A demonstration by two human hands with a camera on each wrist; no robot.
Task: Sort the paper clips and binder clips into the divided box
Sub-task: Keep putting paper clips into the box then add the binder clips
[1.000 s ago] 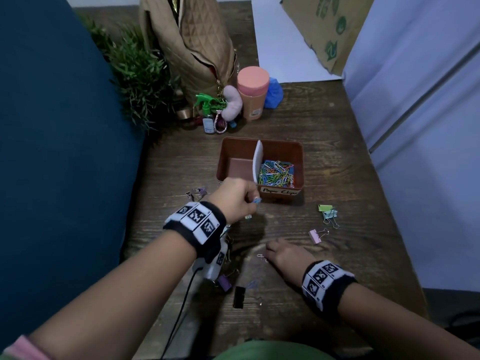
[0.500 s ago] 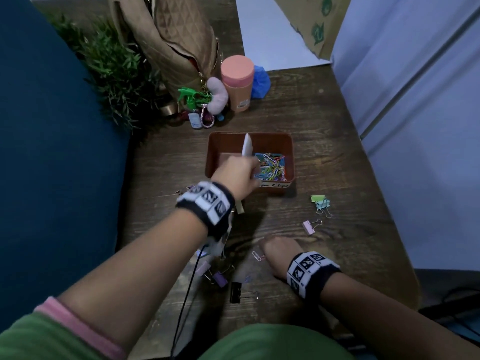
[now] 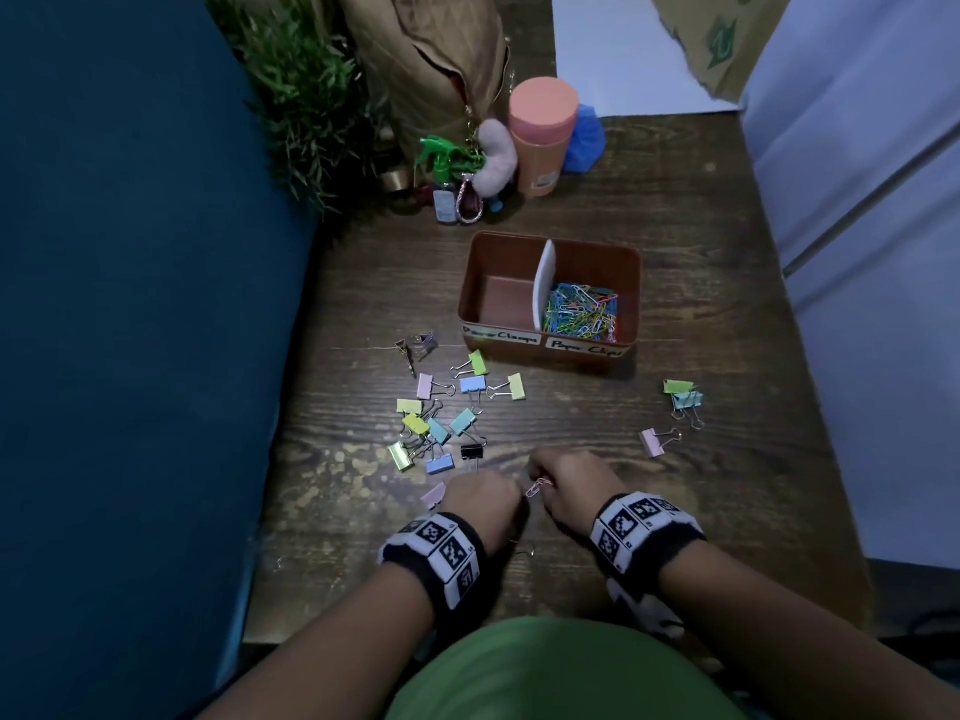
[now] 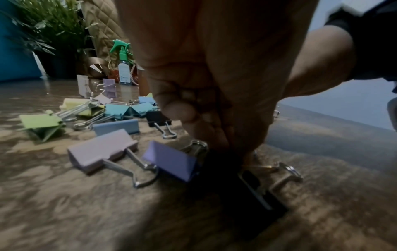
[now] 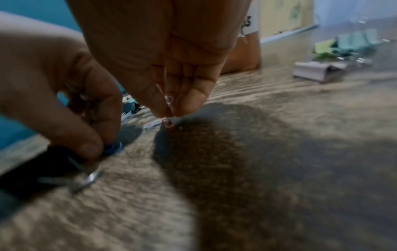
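Observation:
The brown divided box [image 3: 631, 283] stands mid-table; its right compartment holds coloured paper clips [image 3: 579, 311] and its left compartment shows only bare floor. Pastel binder clips [image 3: 441, 418] lie scattered left of centre. Both hands are low at the near edge, close together. My right hand [image 3: 545, 485] pinches a pink paper clip [image 3: 534, 489], whose tip touches the wood in the right wrist view [image 5: 167, 121]. My left hand [image 3: 493, 493] curls down beside a black binder clip [image 4: 262, 195] and pinches a small blue paper clip [image 5: 114, 149].
Three more binder clips [image 3: 675, 407] lie to the right of the box. A tan quilted bag [image 3: 431, 59], a peach tumbler [image 3: 543, 132], a green spray bottle [image 3: 441, 158] and a plant [image 3: 301, 85] crowd the back. A blue wall [image 3: 130, 304] borders the left edge.
My left hand has come back from the box to the near table beside the right hand. The right hand now has the pink paper clip between its fingertips. The head view has tilted down.

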